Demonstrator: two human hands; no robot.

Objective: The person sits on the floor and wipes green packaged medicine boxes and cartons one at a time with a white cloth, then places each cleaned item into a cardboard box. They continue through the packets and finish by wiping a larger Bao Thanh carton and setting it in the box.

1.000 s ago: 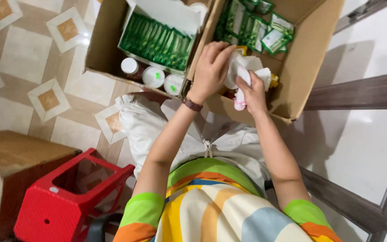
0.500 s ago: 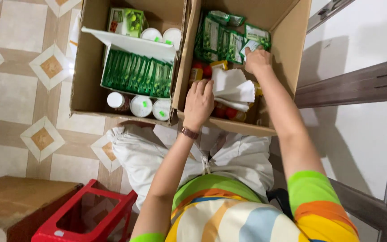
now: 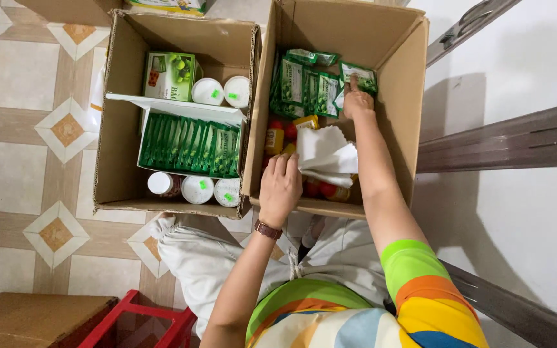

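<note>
Two cardboard boxes are sitting side by side on the tiled floor (image 3: 27,142), and both hands are working inside the right box (image 3: 414,84). The left hand (image 3: 280,188) is lying near the box's front wall, fingers loosely curled against the edge of a white cloth (image 3: 325,154); whether it is actually gripping the cloth I cannot tell. That cloth is lying crumpled over small bottles with red and yellow caps (image 3: 274,136). The right hand (image 3: 357,102) is reaching to the far end of the same box, its fingers pressing down on a green sachet (image 3: 362,76) in the cluster of green sachets standing there. In the left box (image 3: 114,187), an open white carton (image 3: 188,143) is holding a row of green sachets, with white-lidded jars (image 3: 196,189) standing just in front and behind it, and a green packet box (image 3: 170,76) lying beside the rear jars.
</note>
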